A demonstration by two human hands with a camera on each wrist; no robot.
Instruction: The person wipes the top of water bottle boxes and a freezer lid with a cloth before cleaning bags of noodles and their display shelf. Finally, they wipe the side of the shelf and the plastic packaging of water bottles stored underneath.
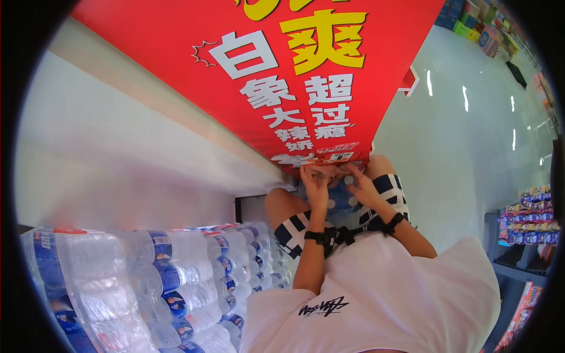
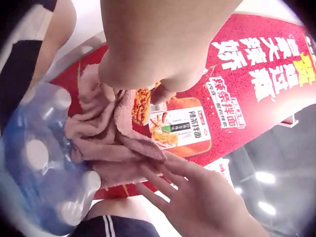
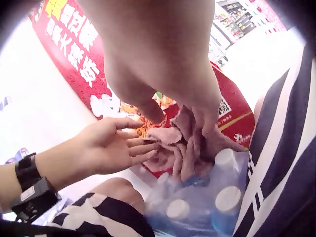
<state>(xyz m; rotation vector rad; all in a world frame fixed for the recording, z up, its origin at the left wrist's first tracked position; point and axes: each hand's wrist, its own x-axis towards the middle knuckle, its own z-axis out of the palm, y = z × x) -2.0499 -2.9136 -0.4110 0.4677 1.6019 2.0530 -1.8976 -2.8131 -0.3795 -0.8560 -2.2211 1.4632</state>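
A crumpled pink cloth [image 2: 106,131] lies bunched between my two hands, against the lower part of a red printed board [image 1: 329,126]. My left hand [image 1: 315,187] is at the cloth's left side. In the right wrist view, this left hand [image 3: 106,148] shows its palm, with straight fingers touching the cloth's edge. My right hand [image 1: 361,186] is on the other side. The left wrist view has the right hand [image 2: 195,197] with spread, nearly straight fingers at the cloth's border. Just below the cloth sits a plastic-wrapped pack of blue bottles [image 2: 39,153] with white caps.
The bottle pack stands between my knees. Wrapped packs of clear water bottles [image 1: 170,282] are stacked at left, beside a white ledge [image 1: 147,141]. Shelves with packaged goods [image 1: 529,217] stand at right, across a shiny floor [image 1: 459,153].
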